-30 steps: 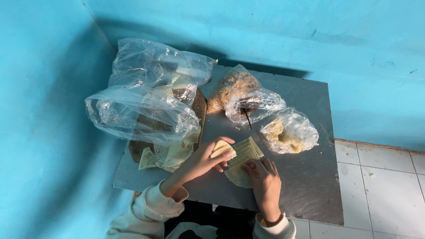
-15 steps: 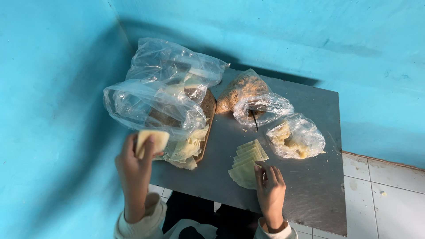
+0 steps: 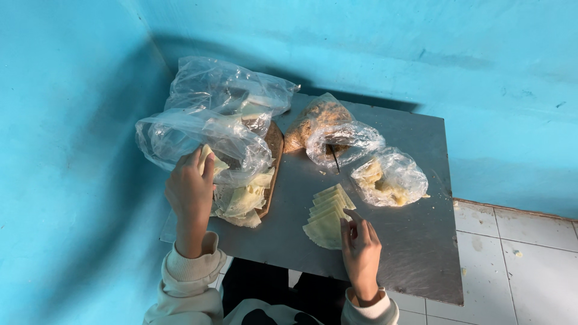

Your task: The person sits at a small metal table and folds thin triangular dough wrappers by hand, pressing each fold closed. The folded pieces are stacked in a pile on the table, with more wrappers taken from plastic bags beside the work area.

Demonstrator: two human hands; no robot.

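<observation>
Left hand (image 3: 191,191) has a pale folded wrapper (image 3: 208,159) pinched in its grip beside the clear plastic bags (image 3: 198,135). Right hand (image 3: 360,244), fingers loose, rests on the fanned stack of wrappers (image 3: 328,216) on the table (image 3: 409,241). Plenty unfolded ones left on the wooden board (image 3: 274,162).

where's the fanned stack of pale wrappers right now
In the head view the fanned stack of pale wrappers lies mid-table, touching the right hand, just below the small bag of filling.
</observation>
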